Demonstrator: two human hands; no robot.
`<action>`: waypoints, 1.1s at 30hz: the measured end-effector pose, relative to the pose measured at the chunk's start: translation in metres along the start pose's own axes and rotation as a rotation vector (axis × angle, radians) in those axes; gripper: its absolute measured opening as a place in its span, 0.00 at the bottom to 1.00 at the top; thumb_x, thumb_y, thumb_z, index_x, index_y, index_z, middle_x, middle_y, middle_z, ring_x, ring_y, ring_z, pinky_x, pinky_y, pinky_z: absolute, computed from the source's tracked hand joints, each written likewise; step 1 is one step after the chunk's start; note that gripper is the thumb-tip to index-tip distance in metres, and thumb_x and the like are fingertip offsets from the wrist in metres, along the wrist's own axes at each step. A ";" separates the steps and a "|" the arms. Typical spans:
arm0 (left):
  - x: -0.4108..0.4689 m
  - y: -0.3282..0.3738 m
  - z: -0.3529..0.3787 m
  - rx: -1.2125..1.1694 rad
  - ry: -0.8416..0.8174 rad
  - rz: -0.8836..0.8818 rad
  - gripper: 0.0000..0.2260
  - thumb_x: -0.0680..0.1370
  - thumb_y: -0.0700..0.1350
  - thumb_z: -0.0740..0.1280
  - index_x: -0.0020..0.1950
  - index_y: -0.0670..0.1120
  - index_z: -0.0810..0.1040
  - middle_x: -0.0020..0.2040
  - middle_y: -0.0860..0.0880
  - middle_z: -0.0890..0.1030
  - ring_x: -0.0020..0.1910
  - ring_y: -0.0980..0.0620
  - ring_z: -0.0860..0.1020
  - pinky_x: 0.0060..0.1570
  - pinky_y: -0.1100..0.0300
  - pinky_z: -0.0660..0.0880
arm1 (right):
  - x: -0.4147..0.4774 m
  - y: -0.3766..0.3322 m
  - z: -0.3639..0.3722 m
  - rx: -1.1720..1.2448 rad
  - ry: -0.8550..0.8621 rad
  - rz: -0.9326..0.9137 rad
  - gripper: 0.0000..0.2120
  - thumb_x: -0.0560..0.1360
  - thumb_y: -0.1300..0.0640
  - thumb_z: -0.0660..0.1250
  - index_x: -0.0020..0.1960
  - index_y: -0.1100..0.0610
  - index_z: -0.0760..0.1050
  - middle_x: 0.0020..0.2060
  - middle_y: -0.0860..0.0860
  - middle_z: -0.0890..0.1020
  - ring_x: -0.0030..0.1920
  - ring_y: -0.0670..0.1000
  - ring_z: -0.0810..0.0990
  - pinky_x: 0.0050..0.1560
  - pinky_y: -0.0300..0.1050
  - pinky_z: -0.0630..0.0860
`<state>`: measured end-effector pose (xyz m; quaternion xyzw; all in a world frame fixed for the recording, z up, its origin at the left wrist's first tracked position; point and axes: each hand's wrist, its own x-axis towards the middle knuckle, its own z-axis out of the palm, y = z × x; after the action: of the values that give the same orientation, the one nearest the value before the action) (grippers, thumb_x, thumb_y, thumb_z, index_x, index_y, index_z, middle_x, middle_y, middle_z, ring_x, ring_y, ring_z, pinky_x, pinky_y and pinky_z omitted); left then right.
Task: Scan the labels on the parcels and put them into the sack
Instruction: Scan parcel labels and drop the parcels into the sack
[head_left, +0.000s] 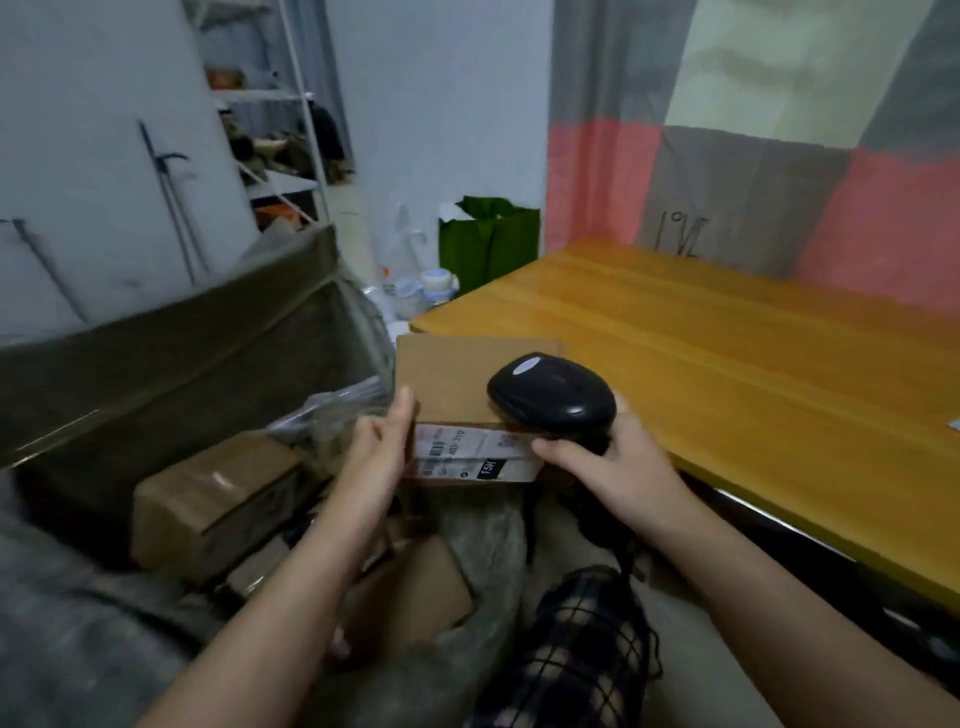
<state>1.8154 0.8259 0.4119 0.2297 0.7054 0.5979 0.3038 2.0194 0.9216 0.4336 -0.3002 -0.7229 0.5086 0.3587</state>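
A brown cardboard parcel (447, 379) hangs in the middle of the view, its white shipping label (478, 454) facing me on the near side. My left hand (382, 441) holds the parcel's left edge, thumb on top. My right hand (615, 457) grips a black handheld barcode scanner (553, 395), whose head lies over the parcel's right side just above the label. Below and left, the grey sack (467, 670) gapes open with several cardboard boxes (213, 499) inside.
An orange-yellow table (753, 374) fills the right, its near edge beside my right forearm. A large dark open carton (171, 353) stands at the left. A green bag (488, 239) and plastic bottles (415, 291) sit on the floor behind. My checked trouser leg (582, 654) is below.
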 end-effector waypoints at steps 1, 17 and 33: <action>-0.008 -0.006 -0.020 -0.036 0.013 -0.023 0.41 0.55 0.79 0.61 0.57 0.52 0.74 0.54 0.47 0.82 0.53 0.47 0.80 0.56 0.45 0.75 | -0.002 -0.001 0.018 0.006 -0.040 -0.013 0.26 0.68 0.57 0.77 0.62 0.45 0.71 0.56 0.39 0.78 0.53 0.30 0.76 0.49 0.24 0.71; 0.013 -0.049 -0.109 0.550 0.384 0.360 0.40 0.72 0.59 0.70 0.77 0.61 0.49 0.78 0.44 0.46 0.74 0.38 0.54 0.71 0.44 0.57 | 0.009 0.019 0.113 -0.153 -0.086 0.034 0.24 0.69 0.53 0.76 0.63 0.56 0.75 0.56 0.50 0.81 0.58 0.47 0.77 0.57 0.41 0.73; 0.047 -0.040 -0.095 1.226 0.357 0.333 0.40 0.70 0.70 0.60 0.74 0.52 0.52 0.76 0.36 0.53 0.70 0.35 0.59 0.64 0.40 0.62 | 0.013 0.038 0.112 -0.205 -0.049 0.111 0.20 0.71 0.52 0.75 0.60 0.57 0.77 0.53 0.50 0.81 0.54 0.46 0.78 0.48 0.35 0.72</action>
<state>1.7167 0.7836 0.3755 0.3643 0.9127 0.1557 -0.1003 1.9223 0.8850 0.3749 -0.3622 -0.7618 0.4585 0.2796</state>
